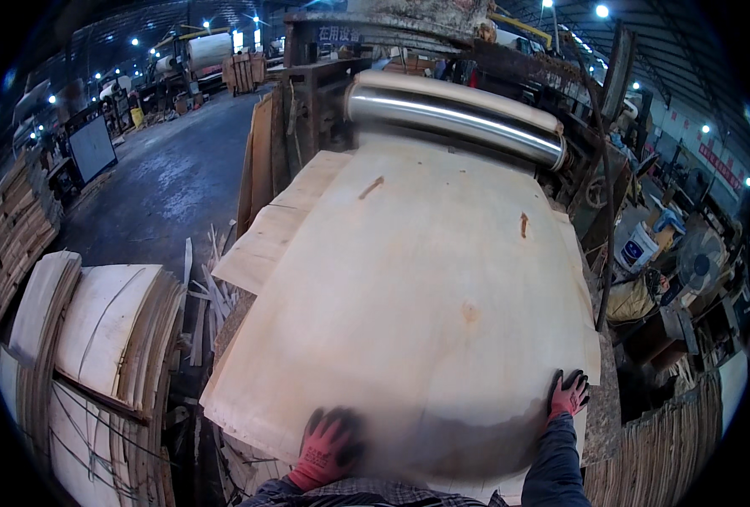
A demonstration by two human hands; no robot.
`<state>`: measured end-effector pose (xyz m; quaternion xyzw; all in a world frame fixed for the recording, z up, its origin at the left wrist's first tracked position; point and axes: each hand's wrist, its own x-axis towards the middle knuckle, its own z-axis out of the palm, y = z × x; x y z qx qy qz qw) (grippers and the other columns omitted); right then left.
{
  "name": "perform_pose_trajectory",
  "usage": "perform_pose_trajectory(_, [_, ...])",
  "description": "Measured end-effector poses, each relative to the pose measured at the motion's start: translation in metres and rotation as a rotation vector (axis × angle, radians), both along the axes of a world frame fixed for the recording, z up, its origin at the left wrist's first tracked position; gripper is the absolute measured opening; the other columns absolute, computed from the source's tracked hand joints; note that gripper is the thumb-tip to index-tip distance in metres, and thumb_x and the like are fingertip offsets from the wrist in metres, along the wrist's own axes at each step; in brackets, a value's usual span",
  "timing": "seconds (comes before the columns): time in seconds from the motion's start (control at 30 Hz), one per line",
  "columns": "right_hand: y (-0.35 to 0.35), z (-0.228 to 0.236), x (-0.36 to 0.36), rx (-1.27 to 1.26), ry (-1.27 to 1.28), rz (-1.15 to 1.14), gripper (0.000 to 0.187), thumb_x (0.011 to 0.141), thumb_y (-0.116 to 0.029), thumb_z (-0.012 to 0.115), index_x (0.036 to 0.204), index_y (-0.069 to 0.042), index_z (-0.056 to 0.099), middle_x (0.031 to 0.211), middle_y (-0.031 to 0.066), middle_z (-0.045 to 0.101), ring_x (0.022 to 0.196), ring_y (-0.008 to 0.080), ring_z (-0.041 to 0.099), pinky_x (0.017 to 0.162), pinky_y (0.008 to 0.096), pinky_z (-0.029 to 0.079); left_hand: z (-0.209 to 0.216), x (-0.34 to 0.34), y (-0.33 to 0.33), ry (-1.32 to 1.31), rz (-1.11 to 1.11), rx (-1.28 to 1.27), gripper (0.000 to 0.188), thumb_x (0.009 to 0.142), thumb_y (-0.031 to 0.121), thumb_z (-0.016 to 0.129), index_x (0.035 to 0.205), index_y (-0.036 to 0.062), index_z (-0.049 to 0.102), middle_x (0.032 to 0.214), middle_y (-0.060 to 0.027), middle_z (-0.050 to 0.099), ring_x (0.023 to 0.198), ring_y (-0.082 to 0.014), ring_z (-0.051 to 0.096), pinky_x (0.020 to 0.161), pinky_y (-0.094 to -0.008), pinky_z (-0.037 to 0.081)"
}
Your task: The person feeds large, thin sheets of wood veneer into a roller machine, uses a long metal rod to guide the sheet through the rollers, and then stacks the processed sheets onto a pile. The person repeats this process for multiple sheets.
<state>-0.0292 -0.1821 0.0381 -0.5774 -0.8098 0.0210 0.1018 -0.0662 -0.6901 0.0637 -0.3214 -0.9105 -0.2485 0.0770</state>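
A large pale wood veneer sheet [409, 279] lies in front of me, with its far end close below a shiny metal roller [459, 127]. My left hand [328, 446], in a red glove with black fingers, rests on or just over the sheet's near left part. Its fingers are apart and somewhat blurred. Near the right edge of the sheet, my right hand [567, 395] wears the same kind of glove, with fingers spread on the veneer. Neither hand grips anything. Other veneer sheets [278, 224] stick out from underneath on the left. The sheet's near edge is smeared by motion.
Bundled veneer stacks [109, 329] stand at the left, and another stack [662, 448] at the lower right. A rusty machine frame [307, 110] holds the rollers. On the right are a white bucket [637, 247] and a fan [699, 259]. Wood scraps lie left of the sheets.
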Motion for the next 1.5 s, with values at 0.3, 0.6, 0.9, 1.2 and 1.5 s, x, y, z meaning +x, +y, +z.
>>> perform_pose_trajectory(0.3, [0.009,-0.008,0.002,-0.001,-0.019,-0.003,0.069,0.079,-0.053,0.046,0.135,-0.015,0.031,0.142,0.0054,0.024,0.131,0.024,0.021,0.107,0.0441,0.012,0.0,-0.001,0.001,-0.003,-0.005,-0.011,0.049,0.071,0.036,0.06,0.112,0.0094,0.052,0.126,-0.0133,0.041,0.122,-0.031,0.032,0.103,-0.0526,0.02])
perform_pose_trajectory(0.6, [-0.001,0.003,0.0,-0.036,0.003,-0.002,0.069,0.08,-0.055,0.045,0.135,-0.015,0.032,0.142,0.006,0.023,0.131,0.0245,0.02,0.107,0.0447,0.01,-0.003,0.0,-0.001,0.003,-0.007,0.006,0.046,0.07,0.037,0.061,0.105,0.0085,0.055,0.123,-0.0147,0.042,0.121,-0.0323,0.033,0.102,-0.0533,0.02])
perform_pose_trajectory(0.9, [-0.001,0.003,0.0,-0.055,-0.012,-0.004,0.071,0.079,-0.056,0.045,0.135,-0.015,0.031,0.142,0.005,0.023,0.131,0.0247,0.018,0.106,0.0461,0.01,-0.004,-0.001,0.0,0.006,-0.004,0.01,0.048,0.069,0.037,0.062,0.106,0.0079,0.054,0.123,-0.0147,0.042,0.121,-0.0319,0.033,0.102,-0.0538,0.02])
perform_pose_trajectory(1.2, [0.007,-0.005,0.002,-0.039,-0.012,-0.008,0.071,0.08,-0.055,0.046,0.137,-0.016,0.028,0.142,0.0058,0.025,0.13,0.027,0.02,0.106,0.0447,0.013,-0.002,-0.002,0.001,-0.007,-0.01,-0.012,0.053,0.069,0.038,0.061,0.112,0.0083,0.051,0.126,-0.0137,0.04,0.122,-0.0311,0.032,0.102,-0.0536,0.02])
perform_pose_trajectory(1.5, [0.005,-0.005,0.001,-0.028,0.001,-0.006,0.07,0.08,-0.056,0.045,0.136,-0.017,0.03,0.141,0.0069,0.027,0.13,0.029,0.021,0.106,0.0455,0.015,-0.008,-0.002,-0.001,0.003,-0.008,-0.01,0.054,0.069,0.038,0.062,0.112,0.0083,0.052,0.126,-0.0135,0.041,0.122,-0.031,0.032,0.102,-0.0536,0.02])
